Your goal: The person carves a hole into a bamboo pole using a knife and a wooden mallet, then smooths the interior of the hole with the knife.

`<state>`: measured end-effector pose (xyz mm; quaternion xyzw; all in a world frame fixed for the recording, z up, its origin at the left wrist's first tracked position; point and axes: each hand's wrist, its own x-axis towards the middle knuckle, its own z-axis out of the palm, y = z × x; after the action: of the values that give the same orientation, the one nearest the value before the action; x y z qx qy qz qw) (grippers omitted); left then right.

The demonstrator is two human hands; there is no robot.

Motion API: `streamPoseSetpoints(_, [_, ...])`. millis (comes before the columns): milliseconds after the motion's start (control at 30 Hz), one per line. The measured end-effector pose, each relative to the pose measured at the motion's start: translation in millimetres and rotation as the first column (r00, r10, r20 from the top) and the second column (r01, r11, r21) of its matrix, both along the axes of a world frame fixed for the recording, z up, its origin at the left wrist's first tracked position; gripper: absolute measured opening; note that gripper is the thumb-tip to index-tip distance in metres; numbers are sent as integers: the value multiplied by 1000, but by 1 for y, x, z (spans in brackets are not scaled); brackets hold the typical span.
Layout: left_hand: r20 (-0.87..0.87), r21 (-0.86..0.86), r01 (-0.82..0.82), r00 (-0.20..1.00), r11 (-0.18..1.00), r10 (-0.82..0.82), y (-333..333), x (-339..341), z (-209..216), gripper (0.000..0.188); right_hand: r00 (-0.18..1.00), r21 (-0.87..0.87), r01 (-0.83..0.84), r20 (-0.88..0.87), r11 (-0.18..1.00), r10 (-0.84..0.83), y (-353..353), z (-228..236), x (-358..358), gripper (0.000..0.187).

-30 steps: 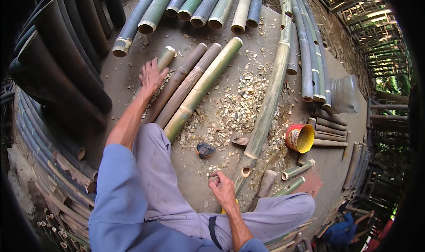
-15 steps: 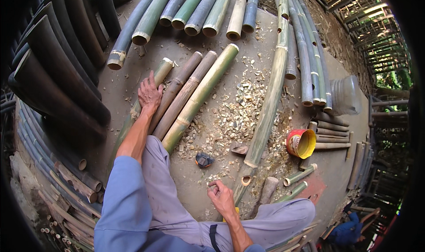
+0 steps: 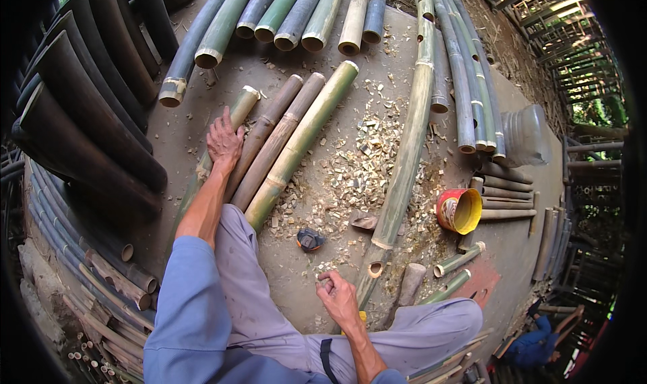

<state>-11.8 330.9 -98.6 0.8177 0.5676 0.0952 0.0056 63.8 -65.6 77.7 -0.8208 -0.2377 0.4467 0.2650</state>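
My left hand [image 3: 224, 140] lies over the upper part of a greenish bamboo pole [image 3: 242, 104], fingers curled round it. Close beside that pole, two brown bamboo poles [image 3: 283, 124] and a thicker green one [image 3: 306, 151] lie slanting toward my left leg. My right hand [image 3: 337, 295] is held low in front of my lap, its fingers curled closed. Whatever may be inside them is too hidden to make out. A small dark tool with orange trim, possibly a tape measure [image 3: 310, 240], lies on the ground between my legs, above the right hand.
Wood chips [image 3: 367, 161] cover the middle ground. A long bamboo pole with holes [image 3: 404, 168] runs through them, near a red and yellow bucket [image 3: 459, 211]. Cut bamboo [image 3: 290, 26] lines the far side; dark curved pieces [image 3: 94, 107] stand left. A person in blue [image 3: 532, 343] is at lower right.
My view has tilted slightly, so the scene sits a little differently. Both hands keep their places and their grip looks the same.
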Motion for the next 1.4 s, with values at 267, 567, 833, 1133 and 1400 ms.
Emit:
streamPoseSetpoints(267, [7, 43, 3, 1000, 999, -3, -1, 1, 2, 68, 1000, 11, 9, 21, 1000, -9, 1, 0, -1, 20])
streamPoseSetpoints(567, [-16, -6, -14, 1000, 1000, 14, 0, 3, 2, 67, 1000, 16, 27, 10, 1000, -27, 0, 0, -2, 20])
streamPoseSetpoints(833, [-9, 12, -10, 1000, 1000, 10, 1, 3, 1, 67, 1000, 27, 28, 13, 999, -28, -2, -1, -1, 20])
streamPoseSetpoints(1133, [-18, -14, -8, 1000, 1000, 8, 0, 3, 3, 67, 999, 14, 39, -29, 999, -38, -2, 5, -1, 23])
streamPoseSetpoints(1400, [109, 106, 32, 993, 994, -44, -13, 4, 15, 60, 999, 128, 36, 3, 991, -37, -6, 27, 2, 22])
